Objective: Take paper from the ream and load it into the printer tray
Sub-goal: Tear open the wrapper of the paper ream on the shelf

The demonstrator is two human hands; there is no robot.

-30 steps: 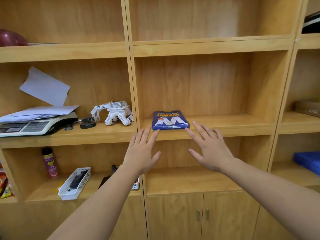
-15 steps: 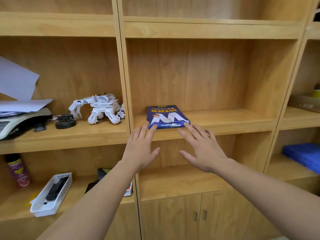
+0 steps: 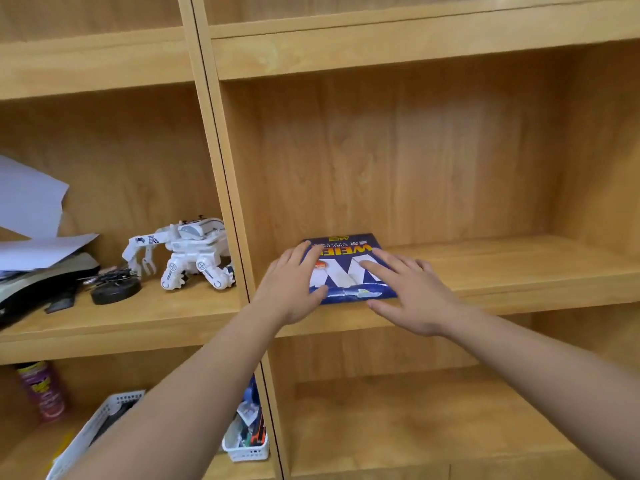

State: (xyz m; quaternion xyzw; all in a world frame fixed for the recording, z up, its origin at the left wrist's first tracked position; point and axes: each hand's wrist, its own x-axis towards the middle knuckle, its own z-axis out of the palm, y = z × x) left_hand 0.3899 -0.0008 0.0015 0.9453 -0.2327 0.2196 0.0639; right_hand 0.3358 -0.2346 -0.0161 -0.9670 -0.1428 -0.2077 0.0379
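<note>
A wooden shelving unit [image 3: 398, 60] filled the view, divided by an upright panel [image 3: 221, 174] into compartments. Both forearms reached forward from the lower edge of the frame to the middle shelf [image 3: 519, 271] of the right compartment. The ream [image 3: 349, 268], a flat blue package with large white lettering facing away from the person, lay at the front left of that shelf, directly under the fingers of both hands. The left hand [image 3: 291, 289] lay palm down at the ream's left edge, fingers [image 3: 304, 258] extended and spread over the wrapper, thumb at the near edge. The right hand [image 3: 415, 292] lay palm down at the ream's right side, fingers [image 3: 384, 268] spread wide across the top face, thumb just below the near edge. Neither hand was closed around the ream; whether the fingers pressed on it could not be told. Left of the left hand, beyond the upright panel, stood a white toy robot [image 3: 187, 254], then a dark round object [image 3: 116, 289], and farther left loose white sheets [image 3: 31, 216]. Below the left forearm sat a small white basket [image 3: 246, 441].
</note>
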